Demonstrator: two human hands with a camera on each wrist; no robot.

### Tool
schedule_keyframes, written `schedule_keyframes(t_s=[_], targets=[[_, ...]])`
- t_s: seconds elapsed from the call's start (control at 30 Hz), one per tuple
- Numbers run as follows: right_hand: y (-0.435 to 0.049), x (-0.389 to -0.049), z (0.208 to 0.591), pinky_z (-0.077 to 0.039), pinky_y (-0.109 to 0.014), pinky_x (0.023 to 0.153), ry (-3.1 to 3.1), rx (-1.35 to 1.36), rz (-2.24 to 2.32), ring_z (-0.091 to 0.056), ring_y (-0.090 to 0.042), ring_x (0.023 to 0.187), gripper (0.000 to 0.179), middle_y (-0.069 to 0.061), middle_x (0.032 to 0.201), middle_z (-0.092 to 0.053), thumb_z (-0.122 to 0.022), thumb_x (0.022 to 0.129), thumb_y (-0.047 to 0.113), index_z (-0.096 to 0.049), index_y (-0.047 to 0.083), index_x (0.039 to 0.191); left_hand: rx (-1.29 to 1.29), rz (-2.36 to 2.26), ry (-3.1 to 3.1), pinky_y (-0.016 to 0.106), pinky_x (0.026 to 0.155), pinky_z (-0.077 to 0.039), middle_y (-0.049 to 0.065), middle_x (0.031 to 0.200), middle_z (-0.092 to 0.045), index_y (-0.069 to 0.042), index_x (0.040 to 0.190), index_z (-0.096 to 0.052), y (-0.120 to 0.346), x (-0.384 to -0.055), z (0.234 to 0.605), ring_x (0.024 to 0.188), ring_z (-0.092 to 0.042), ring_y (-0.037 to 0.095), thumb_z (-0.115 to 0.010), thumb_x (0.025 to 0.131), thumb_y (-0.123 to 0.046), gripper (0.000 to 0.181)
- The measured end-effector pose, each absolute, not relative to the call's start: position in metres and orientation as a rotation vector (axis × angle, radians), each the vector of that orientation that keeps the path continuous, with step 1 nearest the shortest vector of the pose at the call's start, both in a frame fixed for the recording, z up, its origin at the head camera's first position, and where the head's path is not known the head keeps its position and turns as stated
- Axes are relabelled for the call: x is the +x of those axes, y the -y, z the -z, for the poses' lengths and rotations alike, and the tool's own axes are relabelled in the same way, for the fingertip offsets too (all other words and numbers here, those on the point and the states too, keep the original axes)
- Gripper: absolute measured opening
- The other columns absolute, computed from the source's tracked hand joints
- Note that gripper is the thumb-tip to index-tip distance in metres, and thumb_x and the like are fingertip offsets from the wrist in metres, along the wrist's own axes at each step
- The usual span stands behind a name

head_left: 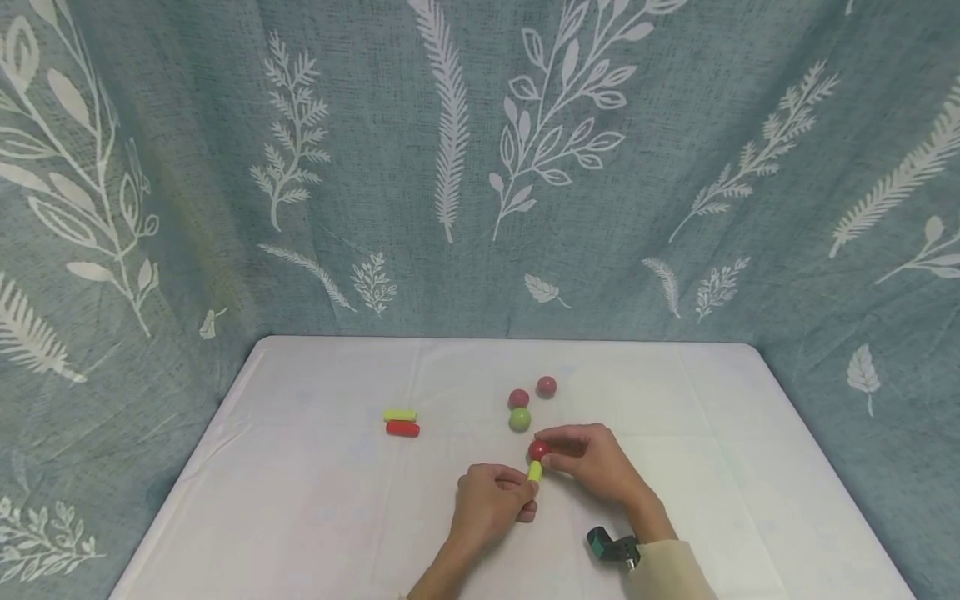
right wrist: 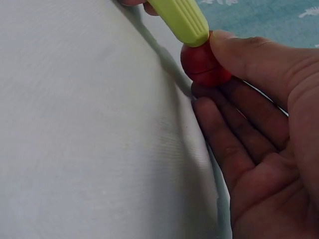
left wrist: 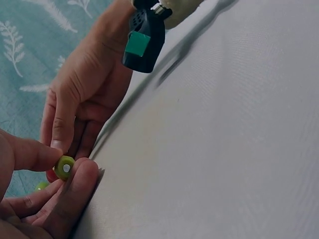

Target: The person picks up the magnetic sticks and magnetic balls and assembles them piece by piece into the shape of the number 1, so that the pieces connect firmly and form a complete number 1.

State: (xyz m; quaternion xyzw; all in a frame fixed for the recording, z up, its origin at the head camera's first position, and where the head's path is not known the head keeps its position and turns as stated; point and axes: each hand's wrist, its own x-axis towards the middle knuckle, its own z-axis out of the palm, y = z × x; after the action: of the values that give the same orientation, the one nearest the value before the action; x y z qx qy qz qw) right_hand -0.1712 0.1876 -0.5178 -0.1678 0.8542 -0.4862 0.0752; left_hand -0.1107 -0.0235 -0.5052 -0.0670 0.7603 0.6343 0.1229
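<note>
In the head view, my left hand (head_left: 487, 502) pinches a yellow-green rod (head_left: 535, 472) between thumb and fingers. A glossy red ball (head_left: 537, 451) sits against the rod's far end, and my right hand (head_left: 597, 463) grips it with thumb and fingertips. Seen from the left wrist, the rod's near end (left wrist: 64, 168) is faceted with a pale round dot in its middle. The right wrist view has the ribbed rod (right wrist: 185, 21) meeting the red ball (right wrist: 205, 65) end-on, the thumb on one side of the ball and fingertips below it.
Beyond my hands lie two red balls, a nearer one (head_left: 518, 398) and a farther one (head_left: 547, 387), plus a green ball (head_left: 520, 419). Left of them a yellow-green rod (head_left: 400, 415) lies beside a red rod (head_left: 402, 428). The white-covered table (head_left: 315, 500) backs onto a patterned curtain (head_left: 480, 275).
</note>
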Motion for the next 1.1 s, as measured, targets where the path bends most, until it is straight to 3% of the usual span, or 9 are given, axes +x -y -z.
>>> schedule_keyframes(t_s=[0.17,0.67,1.1], targets=[[-0.186,-0.169,0.518,-0.059,-0.029,0.106,-2.577,-0.489,1.458,-0.078,-0.014,0.119,0.033,0.008,0.120,-0.083,-0.087,0.093,0.015,-0.083,0.022,0.125,-0.191,-1.850,-2.217,0.029,0.063,-0.066,0.006,0.077,-0.080,0.004,0.101,-0.078,0.023,-0.111,0.506,0.066,-0.081,0.019,-0.083,0.094,-0.007,0.014],[-0.194,-0.179,0.512,-0.058,-0.047,0.112,-2.680,-0.424,1.399,-0.075,-0.016,0.124,0.033,0.012,0.121,-0.082,-0.087,0.094,0.013,-0.082,0.026,0.124,-0.079,-1.744,-2.259,0.028,0.069,-0.065,0.003,0.072,-0.079,-0.003,0.095,-0.082,0.029,-0.112,0.502,0.063,-0.079,0.017,-0.084,0.094,-0.014,0.011],[-0.201,-0.189,0.516,-0.054,-0.052,0.117,-2.676,-0.438,1.385,-0.072,-0.021,0.131,0.031,0.008,0.125,-0.082,-0.085,0.097,0.016,-0.082,0.023,0.127,-0.050,-1.721,-2.177,0.031,0.068,-0.067,0.005,0.078,-0.080,-0.002,0.101,-0.081,0.034,-0.116,0.505,0.069,-0.080,0.018,-0.081,0.097,-0.017,0.015]])
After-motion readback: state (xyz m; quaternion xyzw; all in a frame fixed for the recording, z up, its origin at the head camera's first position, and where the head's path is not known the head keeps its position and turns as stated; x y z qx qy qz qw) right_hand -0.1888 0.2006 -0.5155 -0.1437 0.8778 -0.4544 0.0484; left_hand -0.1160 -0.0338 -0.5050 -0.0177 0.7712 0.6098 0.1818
